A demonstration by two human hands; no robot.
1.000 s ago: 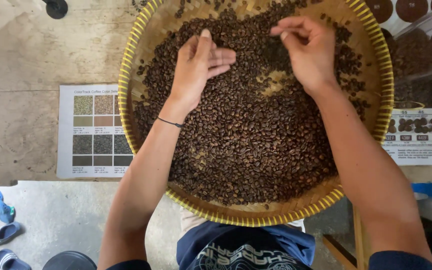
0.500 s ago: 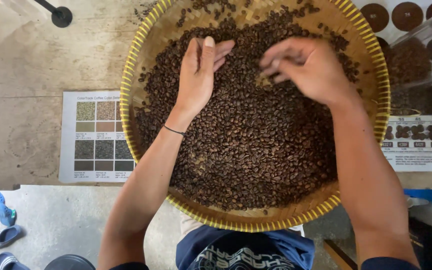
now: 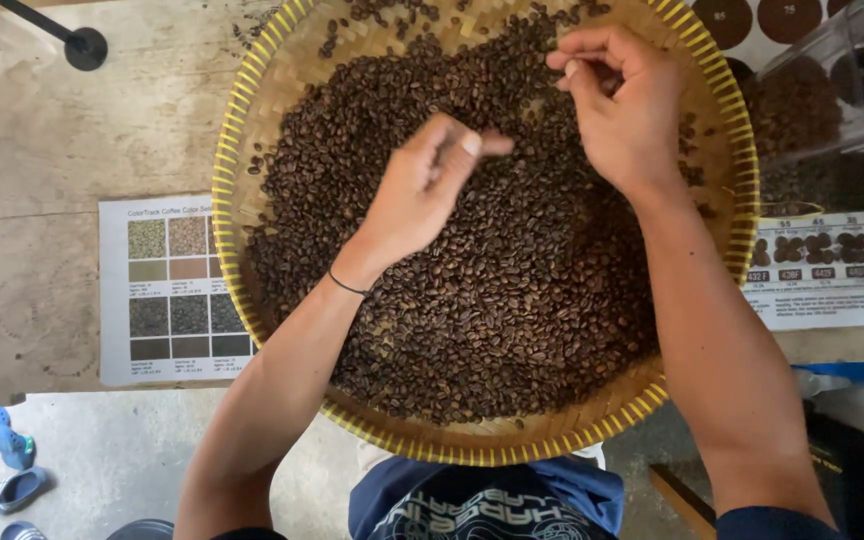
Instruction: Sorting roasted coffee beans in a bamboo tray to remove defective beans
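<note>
- Work surface: a round woven bamboo tray (image 3: 252, 190) with a yellow-banded rim sits on a worn wooden table (image 3: 82, 130), its near edge overhanging the table toward the person.
- Contents: dark roasted coffee beans (image 3: 512, 300) cover most of the tray floor in one broad layer; bare weave shows along the far-left rim and at the near edge.
- Left hand (image 3: 417, 195): over the middle of the tray, thumb and forefinger drawn together at the tip, pointing right and slightly far. Whether a bean is caught between them cannot be told; the remaining fingers are curled under.
- Right hand (image 3: 627, 100): at the far-right part of the tray, fingertips bunched in a pinch and turned left toward the tray's far centre. Any bean inside the pinch is hidden.
- Governing relation: the beans lie directly beneath both hands. The two pinches face one another across a short stretch of beans, the left nearer the centre of the heap, the right nearer the far rim. The thickest spread lies on the near side of both hands.
- Surroundings: a printed colour-swatch sheet (image 3: 167, 290) lies left of the tray, partly tucked under its rim; a second reference chart (image 3: 832, 270) with bean pictures lies right; a clear container (image 3: 832, 90) stands far right.
</note>
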